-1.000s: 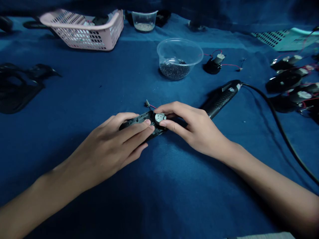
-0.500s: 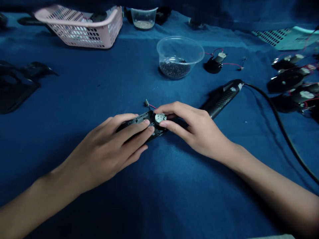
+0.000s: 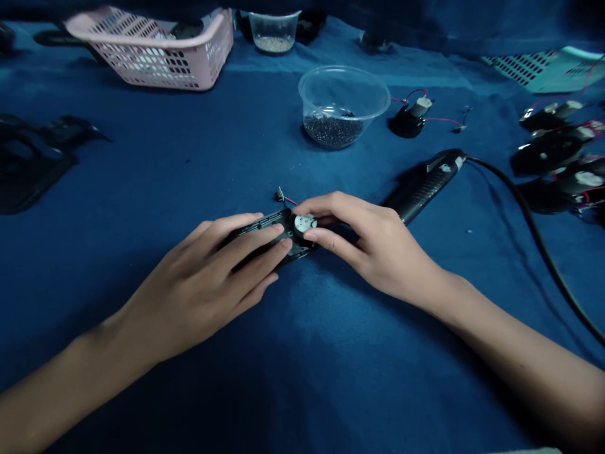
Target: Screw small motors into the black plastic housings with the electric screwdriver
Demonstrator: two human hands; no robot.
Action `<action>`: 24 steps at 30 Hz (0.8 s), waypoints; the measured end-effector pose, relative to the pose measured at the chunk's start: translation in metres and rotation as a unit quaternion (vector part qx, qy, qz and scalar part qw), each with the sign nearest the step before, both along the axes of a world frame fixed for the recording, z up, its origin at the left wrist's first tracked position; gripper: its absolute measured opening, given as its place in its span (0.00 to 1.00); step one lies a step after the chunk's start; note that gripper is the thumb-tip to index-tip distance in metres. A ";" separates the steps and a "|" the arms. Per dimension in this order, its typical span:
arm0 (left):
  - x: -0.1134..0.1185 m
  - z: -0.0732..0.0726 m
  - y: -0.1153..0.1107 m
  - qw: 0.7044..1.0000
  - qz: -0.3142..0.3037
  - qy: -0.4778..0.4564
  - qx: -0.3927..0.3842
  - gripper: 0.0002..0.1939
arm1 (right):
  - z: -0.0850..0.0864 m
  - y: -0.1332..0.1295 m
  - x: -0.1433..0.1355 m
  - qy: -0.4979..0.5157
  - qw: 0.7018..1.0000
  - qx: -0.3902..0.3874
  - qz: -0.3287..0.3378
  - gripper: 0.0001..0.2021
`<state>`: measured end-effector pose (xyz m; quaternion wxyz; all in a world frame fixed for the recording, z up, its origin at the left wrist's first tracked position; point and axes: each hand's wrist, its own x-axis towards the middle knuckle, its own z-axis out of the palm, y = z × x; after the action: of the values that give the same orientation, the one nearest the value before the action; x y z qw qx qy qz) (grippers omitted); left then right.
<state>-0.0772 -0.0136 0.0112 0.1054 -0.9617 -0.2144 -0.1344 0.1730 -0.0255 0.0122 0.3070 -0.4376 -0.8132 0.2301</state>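
Observation:
A black plastic casing (image 3: 300, 250) lies tilted at the middle of the blue cloth, its inner side up. My left hand (image 3: 212, 271) grips it, the fingers laid across its left part. At its right end is a round part with a whitish face (image 3: 304, 223), pinched between the thumb and fingers of my right hand (image 3: 373, 243). A small connector (image 3: 280, 194) on a red and a dark wire lies just behind the casing. The casing's left end is hidden under my left hand.
A black corded tool (image 3: 425, 183) lies behind my right hand. Farther back stand a clear bowl of dark granules (image 3: 343, 94), a pink basket (image 3: 170, 63) and a green basket (image 3: 558, 72). Wired black parts (image 3: 548, 151) are at right, black pieces (image 3: 38, 157) at left.

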 end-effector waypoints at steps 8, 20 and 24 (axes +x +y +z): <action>-0.003 0.003 0.002 0.999 0.008 -0.033 -0.041 0.23 | 0.000 0.001 0.000 -0.002 1.000 -0.005 0.000 0.12; -0.005 -0.001 0.006 0.996 -0.006 -0.029 -0.088 0.24 | 0.000 0.000 0.000 -0.001 1.000 -0.022 -0.011 0.12; -0.007 0.001 0.004 0.989 0.010 -0.033 -0.143 0.26 | 0.001 0.000 0.000 -0.002 1.000 -0.019 -0.010 0.12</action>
<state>-0.0845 -0.0097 0.0124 -0.0386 -0.9598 -0.2443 -0.1329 0.1729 -0.0250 0.0128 0.2993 -0.4518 -0.8051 0.2410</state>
